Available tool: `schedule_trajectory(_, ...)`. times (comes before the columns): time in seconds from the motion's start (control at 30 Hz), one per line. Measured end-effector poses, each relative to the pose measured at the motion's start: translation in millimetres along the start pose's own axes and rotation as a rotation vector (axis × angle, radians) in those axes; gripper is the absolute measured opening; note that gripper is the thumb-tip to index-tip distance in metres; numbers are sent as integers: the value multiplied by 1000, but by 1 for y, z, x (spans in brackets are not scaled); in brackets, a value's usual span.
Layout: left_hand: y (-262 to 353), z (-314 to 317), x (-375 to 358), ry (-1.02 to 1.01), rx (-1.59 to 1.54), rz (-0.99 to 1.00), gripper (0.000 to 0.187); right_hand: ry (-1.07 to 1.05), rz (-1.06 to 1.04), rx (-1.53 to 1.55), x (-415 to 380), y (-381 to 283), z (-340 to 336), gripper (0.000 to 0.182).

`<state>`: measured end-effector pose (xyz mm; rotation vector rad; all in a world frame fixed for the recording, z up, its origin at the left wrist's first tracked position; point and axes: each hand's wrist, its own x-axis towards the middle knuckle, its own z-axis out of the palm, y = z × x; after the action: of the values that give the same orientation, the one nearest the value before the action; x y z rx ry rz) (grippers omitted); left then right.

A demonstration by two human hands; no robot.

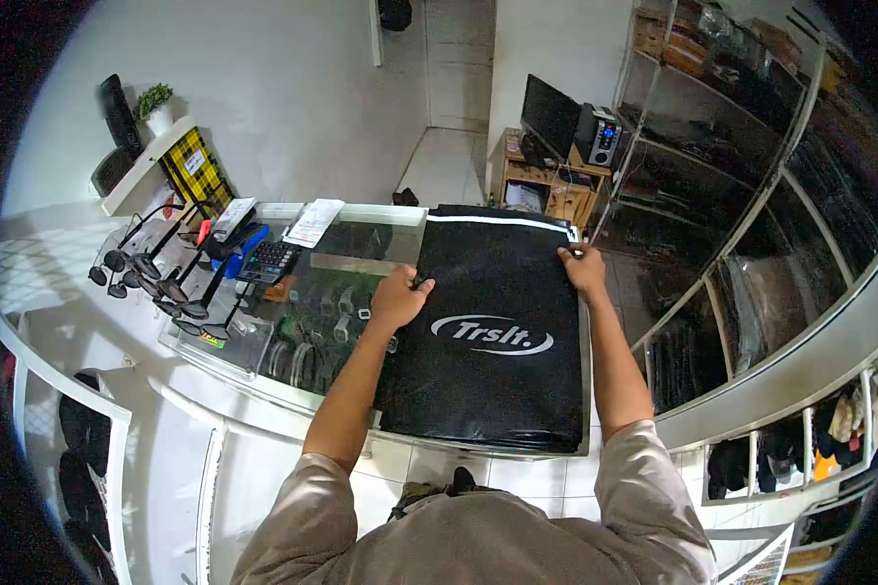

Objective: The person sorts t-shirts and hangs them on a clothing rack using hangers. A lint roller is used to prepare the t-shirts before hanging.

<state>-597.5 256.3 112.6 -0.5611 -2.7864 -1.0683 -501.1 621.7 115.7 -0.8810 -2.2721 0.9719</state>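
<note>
Black bag (498, 331) flat at frame centre on glass counter (293, 351) — soft, light, slippery-looking; best held by edges. Left hand (398, 297) clasping left edge, right hand (583, 266) pinching upper-right corner — calculator (268, 261) well left.

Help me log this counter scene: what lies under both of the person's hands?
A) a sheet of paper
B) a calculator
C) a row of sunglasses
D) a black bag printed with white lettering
D: the left hand and the right hand both rest on the black bag, while the calculator and sunglasses sit off to the left.
</note>
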Motion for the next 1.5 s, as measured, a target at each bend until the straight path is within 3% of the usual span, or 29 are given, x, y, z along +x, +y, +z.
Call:
schedule_trajectory(0.23,6,0,-3,80,-84,39,47,85,-36,-43,-6,3,1,46)
schedule_trajectory(0.43,29,-23,-17,-70,22,-57,52,83,63,-42,-24,-18,-7,57)
schedule_trajectory(0.5,32,-37,-33,-24,165,14,55,86,4,-106,-53,-29,-27,60)
schedule_trajectory(0.57,30,-48,-59,1,202,82,57,159,-256,-187,-99,-45,-51,55)
schedule_trajectory(0.63,49,-74,-100,91,154,336,52,120,-446,-157,-165,-82,-81,49)
schedule_trajectory(0.73,70,-83,-144,32,14,546,39,9,-530,-136,-236,-108,-80,41)
schedule_trajectory(0.83,56,-56,-160,-39,214,522,51,21,-574,-301,-273,-99,-45,46)
schedule_trajectory(0.9,44,-43,-165,-209,221,437,61,27,-561,-429,-283,-79,-28,56)
schedule_trajectory(1.03,32,-32,-169,-200,244,464,64,-103,-292,-622,-291,-54,-39,80)
schedule_trajectory(1.17,32,-33,-171,-213,263,449,65,-126,-139,-650,-293,-38,-60,83)
schedule_trajectory(1.3,31,-31,-170,-191,224,446,64,-105,-156,-596,-292,-28,-60,82)
schedule_trajectory(1.37,31,-39,-165,-183,-3,372,60,-81,-176,-573,-292,-28,-62,81)
schedule_trajectory(1.4,29,-44,-166,-51,-200,346,54,-49,-173,-462,-293,-27,-66,80)
schedule_trajectory(1.43,26,-50,-167,81,-167,307,51,-15,-172,-348,-293,-26,-69,78)
schedule_trajectory(1.47,18,-55,-165,115,-140,273,50,74,-238,-338,-291,-18,-69,75)
schedule_trajectory(1.5,11,-59,-164,143,-111,237,49,79,-178,-355,-293,-25,-76,73)
